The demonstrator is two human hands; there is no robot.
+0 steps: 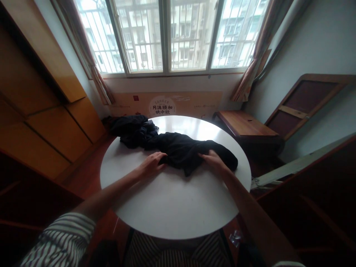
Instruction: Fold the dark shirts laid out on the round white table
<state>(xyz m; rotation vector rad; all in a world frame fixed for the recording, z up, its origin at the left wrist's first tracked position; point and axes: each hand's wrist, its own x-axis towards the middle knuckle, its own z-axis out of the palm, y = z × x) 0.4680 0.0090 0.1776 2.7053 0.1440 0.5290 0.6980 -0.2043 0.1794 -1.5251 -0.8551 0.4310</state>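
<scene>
A black garment lies bunched lengthwise across the white round table; its exact kind I cannot make out. My left hand is closed on the near edge at its left part, fingers curled over the cloth. Further right, my right hand pinches the near side of the same garment, with the thumb and fingertips partly hidden in the folds. One corner of cloth hangs toward me between the hands. Against the garment's left end rests a heap of dark clothes.
Behind the table, a printed banner stands below the window. At the right are a low wooden table and a framed panel leaning on the wall. Wooden cabinets line the left. Clear plastic lies on the floor.
</scene>
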